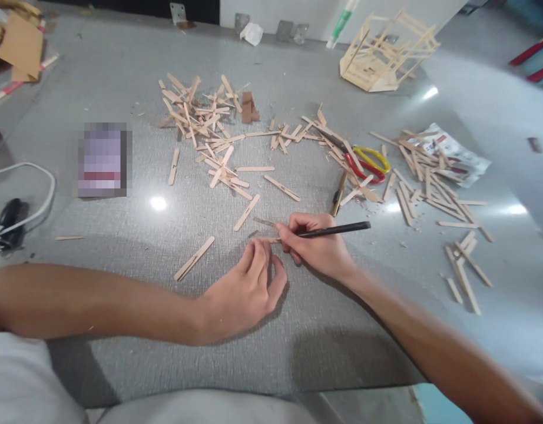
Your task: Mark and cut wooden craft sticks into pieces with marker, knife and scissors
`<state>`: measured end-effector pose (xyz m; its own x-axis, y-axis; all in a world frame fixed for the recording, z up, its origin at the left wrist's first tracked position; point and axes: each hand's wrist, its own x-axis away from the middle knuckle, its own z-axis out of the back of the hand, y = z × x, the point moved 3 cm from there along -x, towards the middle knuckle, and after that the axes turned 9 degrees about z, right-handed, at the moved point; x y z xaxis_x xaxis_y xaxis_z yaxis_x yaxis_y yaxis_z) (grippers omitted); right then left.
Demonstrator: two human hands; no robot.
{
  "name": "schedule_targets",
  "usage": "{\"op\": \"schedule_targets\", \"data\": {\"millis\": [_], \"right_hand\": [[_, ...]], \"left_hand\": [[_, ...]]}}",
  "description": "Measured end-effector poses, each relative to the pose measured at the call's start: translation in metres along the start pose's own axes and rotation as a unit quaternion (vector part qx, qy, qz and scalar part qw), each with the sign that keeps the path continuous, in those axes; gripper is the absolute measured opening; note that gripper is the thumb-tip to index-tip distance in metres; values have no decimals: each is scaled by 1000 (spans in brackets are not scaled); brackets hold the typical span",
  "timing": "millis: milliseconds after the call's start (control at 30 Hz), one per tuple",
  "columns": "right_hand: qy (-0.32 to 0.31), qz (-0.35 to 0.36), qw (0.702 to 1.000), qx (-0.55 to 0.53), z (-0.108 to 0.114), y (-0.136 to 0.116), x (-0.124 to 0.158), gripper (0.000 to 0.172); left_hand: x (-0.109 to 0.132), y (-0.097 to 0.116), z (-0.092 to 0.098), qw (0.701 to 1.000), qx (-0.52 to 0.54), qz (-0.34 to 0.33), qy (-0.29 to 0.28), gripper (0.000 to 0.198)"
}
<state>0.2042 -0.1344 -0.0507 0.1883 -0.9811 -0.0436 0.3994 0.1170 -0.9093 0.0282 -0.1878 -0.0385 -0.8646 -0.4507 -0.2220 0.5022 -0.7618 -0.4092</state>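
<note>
My right hand [315, 244] is closed around a craft knife [335, 230]. Its black handle sticks out to the right, and what looks like a thin metal blade points left beyond my fingers. The fingers of my left hand [249, 277] are bent and pressed down on a small wooden craft stick [274, 240], mostly hidden under both hands. Just left of my hands lies a craft stick pair [194, 259] at a slant. Another slanted craft stick [246, 212] rests a little farther away, above my left fingertips.
Beyond my hands spreads a pile of craft sticks [196, 112]. Red-and-yellow-handled scissors [368, 165] lie among more sticks. At the right are loose sticks and a white packet [457, 153]. A wooden stick frame [373, 76] stands at the back. A white cable [37, 168] curves at left.
</note>
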Motion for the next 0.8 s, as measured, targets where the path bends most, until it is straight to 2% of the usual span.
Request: {"op": "schedule_targets", "data": {"millis": [333,800], "right_hand": [[-13,9,999,33,2,-2,1,50],[6,12,997,76,3,-9,0,44]], "left_hand": [[1,0,1,1000,19,11,-4,43],[0,1,0,1000,8,10,3,42]]}}
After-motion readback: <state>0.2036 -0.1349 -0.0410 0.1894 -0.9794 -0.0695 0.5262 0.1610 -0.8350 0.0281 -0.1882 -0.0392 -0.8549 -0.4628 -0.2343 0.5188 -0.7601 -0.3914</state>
